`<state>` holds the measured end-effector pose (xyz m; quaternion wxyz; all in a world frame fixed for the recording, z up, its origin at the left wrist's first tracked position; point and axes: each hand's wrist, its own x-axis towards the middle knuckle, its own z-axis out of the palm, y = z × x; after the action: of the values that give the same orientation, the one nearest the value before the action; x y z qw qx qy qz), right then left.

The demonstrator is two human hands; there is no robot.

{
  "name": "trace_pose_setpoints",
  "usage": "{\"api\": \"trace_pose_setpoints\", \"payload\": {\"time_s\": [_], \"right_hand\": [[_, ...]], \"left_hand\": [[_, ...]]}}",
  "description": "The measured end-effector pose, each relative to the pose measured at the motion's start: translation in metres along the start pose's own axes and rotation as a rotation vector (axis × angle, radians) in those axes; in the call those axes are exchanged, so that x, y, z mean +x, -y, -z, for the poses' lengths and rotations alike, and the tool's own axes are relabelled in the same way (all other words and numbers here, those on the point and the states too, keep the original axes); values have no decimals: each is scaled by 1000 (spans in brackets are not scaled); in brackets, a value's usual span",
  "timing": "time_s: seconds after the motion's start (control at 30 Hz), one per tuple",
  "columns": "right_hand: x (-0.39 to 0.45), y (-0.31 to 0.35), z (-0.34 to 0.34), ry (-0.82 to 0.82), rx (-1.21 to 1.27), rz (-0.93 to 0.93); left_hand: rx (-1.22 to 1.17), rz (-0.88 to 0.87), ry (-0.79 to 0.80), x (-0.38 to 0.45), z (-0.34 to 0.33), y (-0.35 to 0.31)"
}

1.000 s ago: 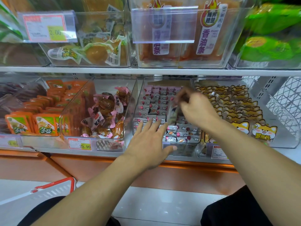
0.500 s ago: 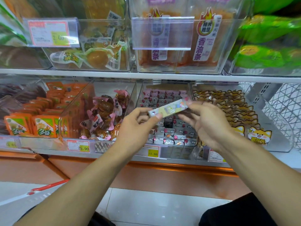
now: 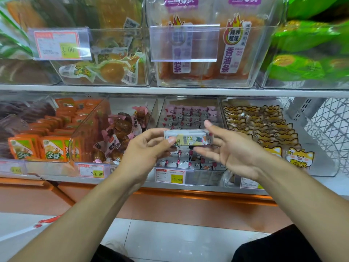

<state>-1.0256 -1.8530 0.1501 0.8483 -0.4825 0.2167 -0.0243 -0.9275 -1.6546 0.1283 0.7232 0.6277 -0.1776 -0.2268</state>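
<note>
plainly, the left hand (image 3: pixel 145 148) grips a small snack packet (image 3: pixel 188 138) by its left end, thumb laid across the printed face and the other fingers curled behind it. the packet lies level and lengthwise between the two hands, held in the air in front of the lower shelf. the right hand (image 3: pixel 236 154) is wide open at the packet's right end, fingers straight and spread, thumb raised above the wrapper and the longer fingers stretched below it. whether any of them touches the wrapper cannot be told.

straight behind the hands stands a clear bin (image 3: pixel 204 177) with rows of small white and pink wrapped pieces (image 3: pixel 190 114). just below the hands its front carries a yellow price tag (image 3: pixel 171 176) reading 15.80. left of the left hand, another clear bin holds brown snacks in pink-edged wrappers (image 3: pixel 120 127), and further left lie orange packets (image 3: pixel 52 148). right of the right hand sit packets with cartoon animal faces (image 3: pixel 300 157). well above the hands, over the upper shelf edge (image 3: pixel 170 91), a bin shows tall bags of orange strips (image 3: pixel 232 48). low down, left of the left forearm, a red basket handle (image 3: pixel 49 221) shows.
</note>
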Motion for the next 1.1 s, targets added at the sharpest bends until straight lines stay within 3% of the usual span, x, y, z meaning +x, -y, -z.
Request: {"api": "trace_pose_setpoints", "payload": {"time_s": [0.13,0.27,0.47,0.63,0.8,0.9,1.1], "right_hand": [[2,-5,1,15,-50,-9],[1,-5,0,63,-122,111],[-5,-6,-1,108,-352,290],[-3,-5,-1,109,-159,163],[0,-8,-1,108,-192,45],[2,-8,0,83,-163,95],[1,-9,3,143,-256,207]], "left_hand": [[-99,34,62,-5,-4,-2],[-263,198,48,-8,-7,-6],[-251,258,68,-8,-9,-5],[-261,100,38,-4,-6,-2],[-111,8,64,-4,-7,3],[-126,35,56,-4,-8,3],[-250,253,42,-5,-11,1]]}}
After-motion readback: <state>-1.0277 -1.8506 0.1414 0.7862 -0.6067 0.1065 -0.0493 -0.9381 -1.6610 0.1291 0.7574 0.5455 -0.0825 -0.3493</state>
